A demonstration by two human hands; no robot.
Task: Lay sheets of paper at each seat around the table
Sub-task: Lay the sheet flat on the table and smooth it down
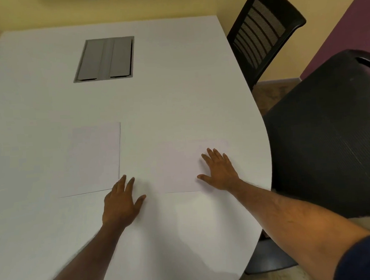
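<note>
Two white sheets lie flat on the white table (176,86). One sheet (90,158) sits left of centre, its near right corner by my left hand (120,202). That hand rests palm down on the table with fingers spread, fingertips at the sheet's corner. The other sheet (179,168) lies to the right, near the curved table edge. My right hand (219,172) presses flat on its right part, fingers apart. Neither hand grips anything.
A grey cable hatch (104,59) is set into the table's middle. A black mesh chair (264,29) stands at the far right. A second black chair (331,135) stands close by the right edge.
</note>
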